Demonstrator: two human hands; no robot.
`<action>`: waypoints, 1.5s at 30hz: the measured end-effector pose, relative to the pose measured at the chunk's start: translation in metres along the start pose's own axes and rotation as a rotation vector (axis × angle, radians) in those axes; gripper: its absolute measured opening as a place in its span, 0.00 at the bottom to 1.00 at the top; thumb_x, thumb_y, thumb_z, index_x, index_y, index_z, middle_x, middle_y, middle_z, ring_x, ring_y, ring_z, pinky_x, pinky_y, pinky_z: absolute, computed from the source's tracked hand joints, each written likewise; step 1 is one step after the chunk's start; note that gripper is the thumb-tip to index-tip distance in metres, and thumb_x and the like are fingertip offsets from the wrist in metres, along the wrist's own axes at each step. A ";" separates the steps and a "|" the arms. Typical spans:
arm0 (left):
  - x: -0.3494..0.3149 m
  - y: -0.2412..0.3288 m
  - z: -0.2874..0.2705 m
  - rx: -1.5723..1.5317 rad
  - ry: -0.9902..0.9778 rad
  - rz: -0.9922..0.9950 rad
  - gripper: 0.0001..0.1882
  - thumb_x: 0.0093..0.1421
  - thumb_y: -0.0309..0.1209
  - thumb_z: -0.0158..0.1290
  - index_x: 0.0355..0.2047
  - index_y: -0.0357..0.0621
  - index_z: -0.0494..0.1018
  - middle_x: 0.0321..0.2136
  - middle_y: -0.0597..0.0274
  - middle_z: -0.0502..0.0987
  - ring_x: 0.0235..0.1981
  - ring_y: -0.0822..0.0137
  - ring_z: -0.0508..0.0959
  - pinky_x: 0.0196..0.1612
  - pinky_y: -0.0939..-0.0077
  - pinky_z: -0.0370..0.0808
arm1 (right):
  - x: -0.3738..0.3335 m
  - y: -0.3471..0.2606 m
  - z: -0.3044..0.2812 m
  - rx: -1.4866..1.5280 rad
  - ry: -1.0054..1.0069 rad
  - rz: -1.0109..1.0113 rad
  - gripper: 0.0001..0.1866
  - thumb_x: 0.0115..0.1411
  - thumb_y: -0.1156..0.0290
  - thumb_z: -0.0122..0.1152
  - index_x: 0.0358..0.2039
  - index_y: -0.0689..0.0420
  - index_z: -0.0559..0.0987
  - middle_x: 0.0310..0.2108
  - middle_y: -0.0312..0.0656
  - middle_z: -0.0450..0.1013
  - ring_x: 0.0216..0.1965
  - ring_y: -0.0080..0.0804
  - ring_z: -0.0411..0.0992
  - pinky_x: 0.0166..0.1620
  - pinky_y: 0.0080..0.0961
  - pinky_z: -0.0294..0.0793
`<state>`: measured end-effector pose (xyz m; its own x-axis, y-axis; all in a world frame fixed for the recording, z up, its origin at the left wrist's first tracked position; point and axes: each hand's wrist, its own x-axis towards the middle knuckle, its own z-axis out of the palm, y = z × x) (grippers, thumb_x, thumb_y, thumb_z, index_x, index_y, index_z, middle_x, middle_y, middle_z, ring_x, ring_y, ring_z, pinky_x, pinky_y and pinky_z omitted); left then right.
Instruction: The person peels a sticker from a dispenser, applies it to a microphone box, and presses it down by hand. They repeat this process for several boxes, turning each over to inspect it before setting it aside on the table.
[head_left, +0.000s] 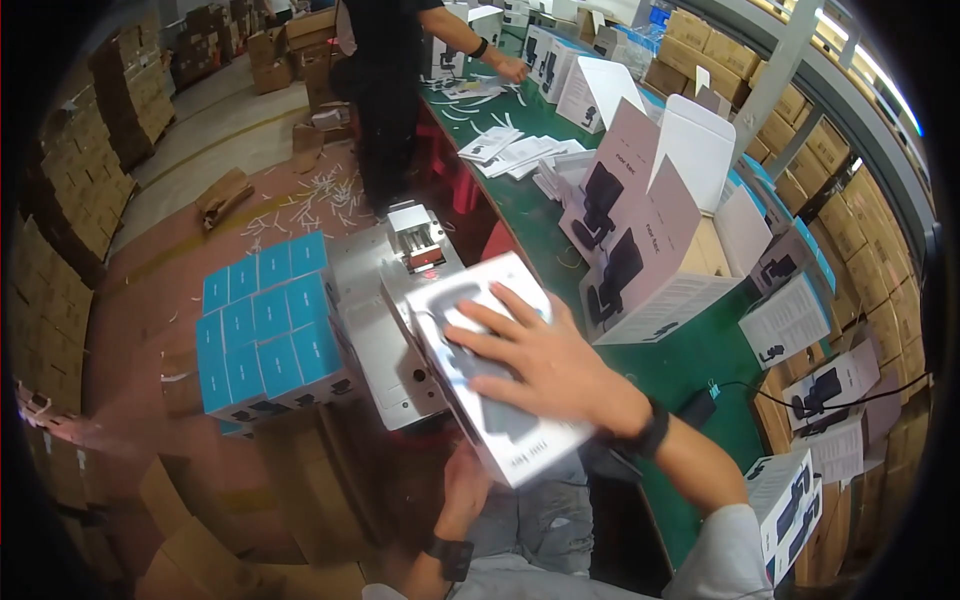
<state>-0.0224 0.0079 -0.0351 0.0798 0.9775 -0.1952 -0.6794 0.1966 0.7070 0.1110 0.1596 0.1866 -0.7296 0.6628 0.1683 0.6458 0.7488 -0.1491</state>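
A white box point(545, 440) with a dark product picture is tilted over a metal bench machine point(385, 345). My right hand point(530, 360) lies on its upper face, fingers spread and flat against the card. My left hand point(466, 485) is below the box's lower left edge; its fingers are hidden, so I cannot tell whether they grip the box. Just beyond the box's upper end, the machine's head point(415, 235) shows a red glow. Left of the machine stands a stack of blue-topped boxes point(272, 305).
A green table point(690, 385) carries large open printed cartons point(660, 230) and white leaflets point(520, 155). At the far end a person in dark clothes point(385, 90) reaches over the table. Brown cartons point(95, 150) line the left; open cardboard point(300, 480) lies at lower left. Paper strips point(310, 200) litter the floor.
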 end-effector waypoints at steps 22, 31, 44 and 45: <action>-0.084 0.008 0.142 -0.012 -0.612 -0.385 0.43 0.54 0.33 0.58 0.65 0.26 0.53 0.36 0.56 0.69 0.35 0.66 0.66 0.34 0.68 0.60 | -0.348 -0.141 0.061 -0.122 1.101 0.146 0.24 0.61 0.38 0.63 0.57 0.23 0.82 0.72 0.25 0.64 0.79 0.52 0.49 0.62 0.88 0.43; -0.062 -0.019 0.128 0.331 -0.945 -0.421 0.43 0.58 0.32 0.59 0.68 0.29 0.52 0.44 0.52 0.68 0.41 0.61 0.71 0.41 0.65 0.67 | -0.408 -0.130 0.076 -0.195 1.315 0.219 0.25 0.65 0.37 0.58 0.61 0.25 0.77 0.73 0.32 0.61 0.79 0.56 0.45 0.64 0.91 0.40; -0.017 -0.137 0.369 0.145 -1.140 -0.688 0.40 0.66 0.28 0.46 0.77 0.38 0.49 0.66 0.47 0.69 0.61 0.57 0.76 0.64 0.64 0.74 | -0.412 -0.157 -0.041 0.124 1.109 0.660 0.26 0.67 0.60 0.60 0.63 0.58 0.79 0.71 0.53 0.66 0.76 0.57 0.57 0.76 0.59 0.48; -0.017 -0.153 0.379 0.144 -1.149 -0.696 0.40 0.66 0.28 0.46 0.77 0.38 0.49 0.66 0.47 0.69 0.61 0.57 0.76 0.64 0.64 0.74 | -0.418 -0.157 -0.036 0.116 1.112 0.669 0.26 0.67 0.60 0.60 0.63 0.58 0.79 0.71 0.53 0.66 0.76 0.57 0.57 0.76 0.59 0.48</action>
<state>0.3562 -0.0096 0.1176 0.9819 0.1694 0.0851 -0.1723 0.6101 0.7734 0.3225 -0.2349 0.1747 0.3359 0.5919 0.7327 0.7456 0.3083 -0.5908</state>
